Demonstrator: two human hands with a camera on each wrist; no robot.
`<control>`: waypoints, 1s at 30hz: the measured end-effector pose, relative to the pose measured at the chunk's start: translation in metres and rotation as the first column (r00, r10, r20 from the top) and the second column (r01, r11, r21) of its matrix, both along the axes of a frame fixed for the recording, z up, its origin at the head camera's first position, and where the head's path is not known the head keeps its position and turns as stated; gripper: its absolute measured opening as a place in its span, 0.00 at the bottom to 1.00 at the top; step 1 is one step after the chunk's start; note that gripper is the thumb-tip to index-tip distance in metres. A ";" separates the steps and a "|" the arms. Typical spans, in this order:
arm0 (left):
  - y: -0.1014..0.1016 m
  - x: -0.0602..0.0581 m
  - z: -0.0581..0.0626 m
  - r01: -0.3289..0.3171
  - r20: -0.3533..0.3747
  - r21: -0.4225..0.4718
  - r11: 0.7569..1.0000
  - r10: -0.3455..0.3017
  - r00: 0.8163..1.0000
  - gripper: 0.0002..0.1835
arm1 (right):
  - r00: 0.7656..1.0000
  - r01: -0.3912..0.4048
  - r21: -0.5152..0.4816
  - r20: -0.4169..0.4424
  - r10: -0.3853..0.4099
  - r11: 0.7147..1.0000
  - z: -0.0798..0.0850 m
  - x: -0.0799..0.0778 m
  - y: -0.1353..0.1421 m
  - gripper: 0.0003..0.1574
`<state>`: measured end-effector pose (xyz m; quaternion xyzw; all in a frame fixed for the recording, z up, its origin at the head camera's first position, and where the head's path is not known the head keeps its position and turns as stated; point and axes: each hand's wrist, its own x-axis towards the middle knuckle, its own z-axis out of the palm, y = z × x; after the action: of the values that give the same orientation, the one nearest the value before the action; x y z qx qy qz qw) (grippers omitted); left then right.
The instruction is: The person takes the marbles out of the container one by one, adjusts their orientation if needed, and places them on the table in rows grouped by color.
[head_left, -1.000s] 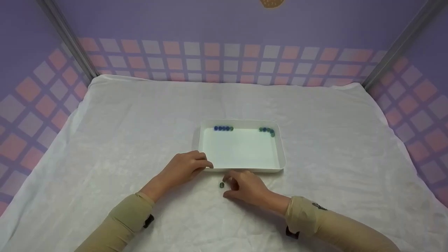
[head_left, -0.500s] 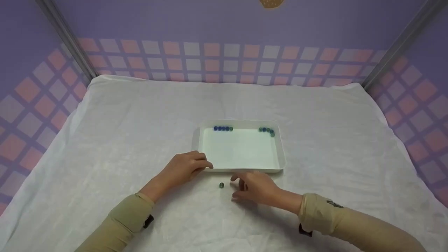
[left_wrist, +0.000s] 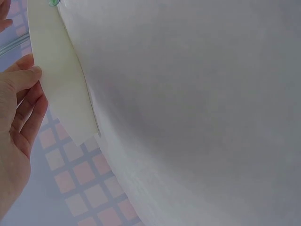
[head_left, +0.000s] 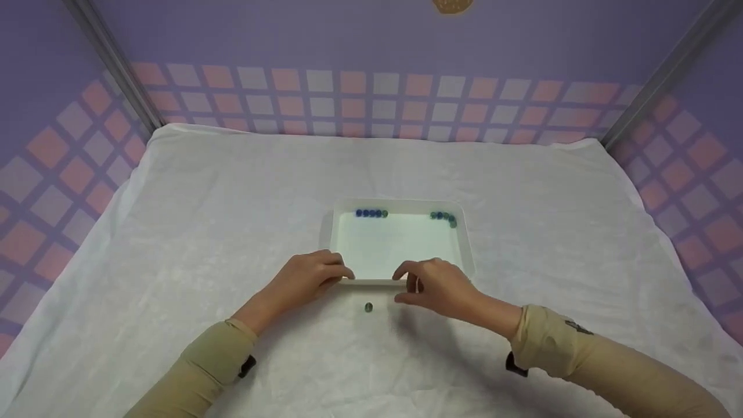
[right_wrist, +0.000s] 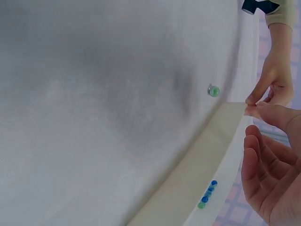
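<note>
A white rectangular tray lies on the white cloth. My left hand pinches its front rim near the left corner; in the left wrist view the thumb presses against the rim. My right hand is over the front rim's right half, with thumb and index finger apart and nothing between them. One green glass marble sits on the cloth just in front of the tray, between the hands. Inside, along the back wall, are a row of blue marbles ending in a green one and a mixed blue-green group in the right corner.
White cloth covers the table around the tray. Purple panels with pink and white squares stand at the back and sides, joined by grey metal posts.
My right hand has drawn away from the loose marble, moving right and then up to the tray's front rim. The marble stays on the cloth, and my left hand keeps its place.
</note>
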<state>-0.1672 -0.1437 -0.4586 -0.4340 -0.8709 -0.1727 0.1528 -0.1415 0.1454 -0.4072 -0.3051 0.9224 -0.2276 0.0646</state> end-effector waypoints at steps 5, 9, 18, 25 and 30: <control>0.000 0.000 0.000 -0.005 -0.012 0.007 1.000 0.005 1.000 0.12 | 0.999 0.045 -0.019 -0.014 -0.045 0.999 0.009 -0.013 0.009 0.17; 0.001 0.000 0.000 -0.010 -0.009 0.010 1.000 0.010 1.000 0.13 | 0.996 0.085 -0.022 -0.030 -0.086 0.996 0.013 -0.023 0.015 0.17; 0.001 0.001 0.001 -0.024 0.020 0.006 1.000 0.024 1.000 0.11 | 0.983 0.174 -0.024 -0.054 -0.175 0.984 0.015 -0.046 0.025 0.16; 0.002 0.001 0.001 -0.034 0.012 0.016 0.999 0.034 0.999 0.11 | 0.970 0.213 -0.069 -0.108 -0.220 0.975 0.017 -0.072 0.031 0.15; 0.002 0.002 0.002 -0.057 0.044 0.018 0.998 0.056 0.997 0.11 | 0.963 0.249 -0.072 -0.092 -0.255 0.966 0.019 -0.088 0.032 0.15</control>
<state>-0.1655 -0.1414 -0.4570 -0.4039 -0.8842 -0.1861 0.1428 -0.2293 0.1778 -0.3883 -0.1983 0.9486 -0.2457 -0.0201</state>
